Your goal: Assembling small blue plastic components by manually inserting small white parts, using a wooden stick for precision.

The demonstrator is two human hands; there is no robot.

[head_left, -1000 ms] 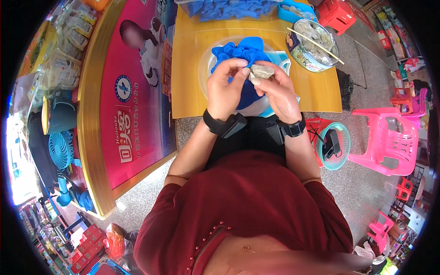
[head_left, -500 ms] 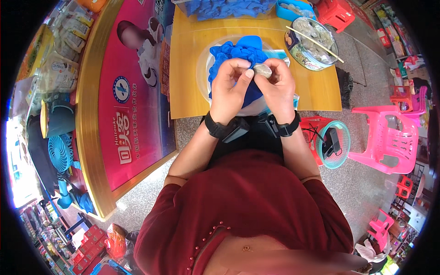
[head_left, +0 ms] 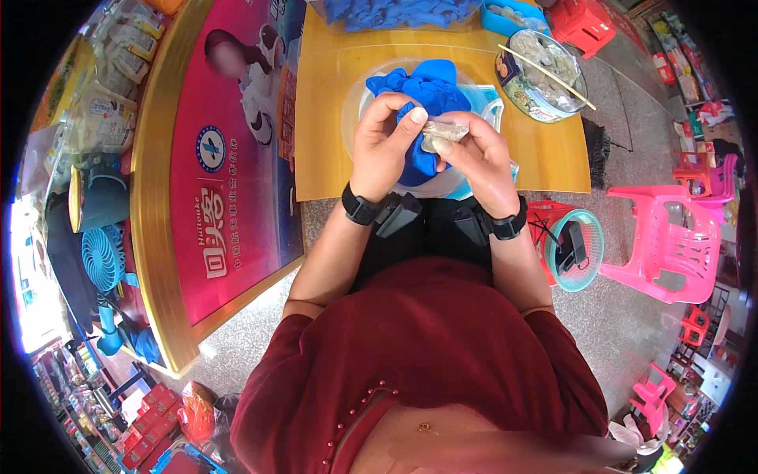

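Both my hands are raised over the near edge of a yellow table point(head_left: 316, 170). My left hand point(head_left: 384, 146) and my right hand point(head_left: 479, 158) pinch a small pale, crinkled clear wrapper point(head_left: 444, 129) between their fingertips. Under the hands lies a heap of blue pieces point(head_left: 422, 87) in a clear plastic bag. A black band sits on each wrist.
A round bowl point(head_left: 545, 67) of pale pieces with a stick across it stands at the table's far right. A second blue heap point(head_left: 395, 12) lies at the far edge. A pink poster board point(head_left: 229, 158) stands left. Pink plastic chairs point(head_left: 671, 237) and a teal basket point(head_left: 576, 249) are right.
My hands shifted slightly left and closer together; the wrapper is held higher between the fingertips, with the left fingers now on it.
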